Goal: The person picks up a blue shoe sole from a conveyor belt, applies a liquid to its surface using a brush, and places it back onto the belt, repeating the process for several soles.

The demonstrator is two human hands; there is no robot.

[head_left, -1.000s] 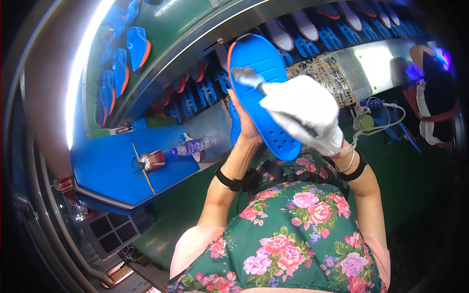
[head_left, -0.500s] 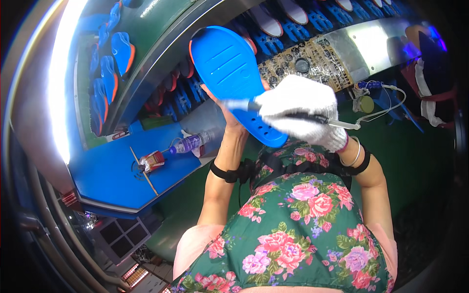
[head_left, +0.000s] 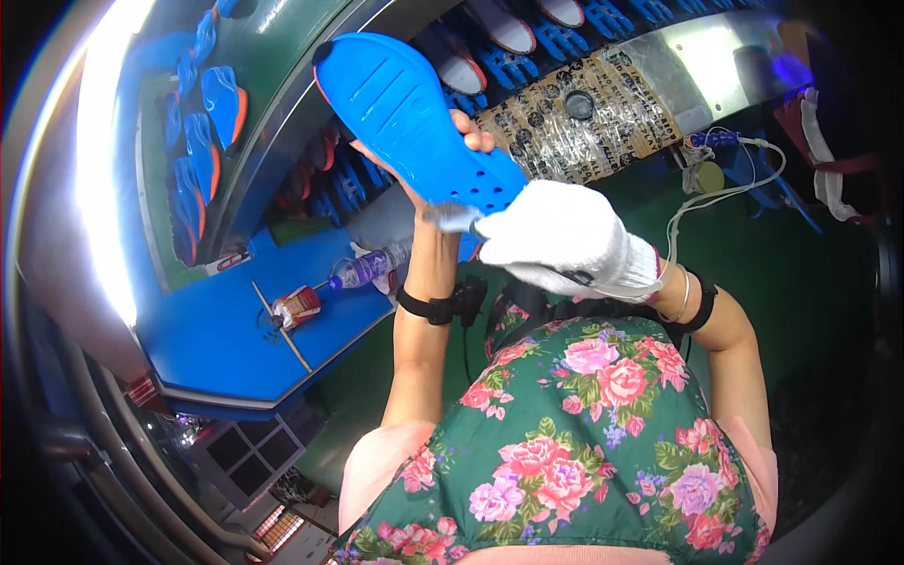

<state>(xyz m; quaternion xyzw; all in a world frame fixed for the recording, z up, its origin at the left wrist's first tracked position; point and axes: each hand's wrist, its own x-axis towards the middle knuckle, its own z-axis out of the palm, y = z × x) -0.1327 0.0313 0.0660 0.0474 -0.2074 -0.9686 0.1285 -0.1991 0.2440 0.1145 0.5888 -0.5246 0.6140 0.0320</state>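
A bright blue shoe sole point(head_left: 381, 104) with grooves, small holes and a thin orange edge is held up in front of me. My bare left hand point(head_left: 472, 132) is closed round its middle from below, with fingertips showing at the right edge. My right hand point(head_left: 565, 235), in a white knit glove, is closed on a brush point(head_left: 454, 218) whose bristles are blurred. The brush lies across the lower left edge of the sole, near my left wrist; I cannot tell whether it touches. A thin pale hose point(head_left: 676, 221) runs up from beside the glove.
Behind the sole, a machine carries rows of blue racks and white-lined shoe parts point(head_left: 508, 33). More blue-and-orange soles point(head_left: 223, 104) stand at upper left. A blue table point(head_left: 217, 320) at left holds a purple-labelled bottle point(head_left: 363, 270) and a red-and-white packet point(head_left: 299, 306). A taped board point(head_left: 574, 118) bears a dark round cap.
The sole has moved up and left in my left hand and is tilted more. My gloved right hand has shifted down and slightly left with the brush.
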